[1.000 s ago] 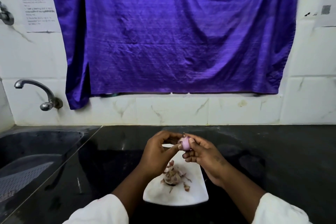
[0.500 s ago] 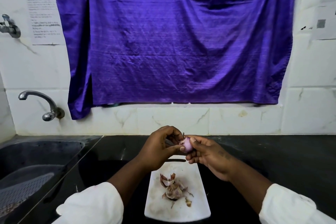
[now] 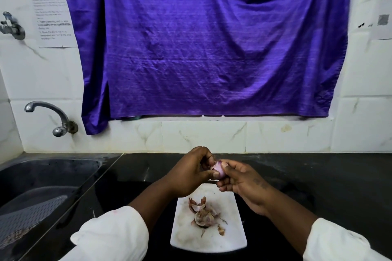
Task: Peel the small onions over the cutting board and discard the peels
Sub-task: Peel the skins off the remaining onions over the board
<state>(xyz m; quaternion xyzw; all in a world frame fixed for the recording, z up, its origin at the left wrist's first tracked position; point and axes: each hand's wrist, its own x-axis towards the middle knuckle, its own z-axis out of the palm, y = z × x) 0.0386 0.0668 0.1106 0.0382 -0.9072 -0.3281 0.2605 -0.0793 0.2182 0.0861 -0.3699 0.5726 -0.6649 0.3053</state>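
A small pinkish-purple onion (image 3: 218, 169) is held between both hands above the far end of the white cutting board (image 3: 235, 237). My left hand (image 3: 191, 174) grips it from the left, thumb pressed on its front and fingers curled over its top. My right hand (image 3: 241, 182) pinches it from the right with thumb and fingertips. A heap of brown and pink peels (image 3: 204, 214) lies on the middle of the board, below the hands. Most of the onion is hidden by fingers.
The board lies on a black counter (image 3: 307, 176). A steel sink (image 3: 42, 180) with a grey mesh mat is at the left, a tap (image 3: 53, 116) above it. A purple cloth (image 3: 207, 44) hangs on the tiled wall behind.
The view has tilted down, so the hands sit higher over the board. A curled peel has dropped onto the board beside the heap. My left fingers have shifted over the onion's top.
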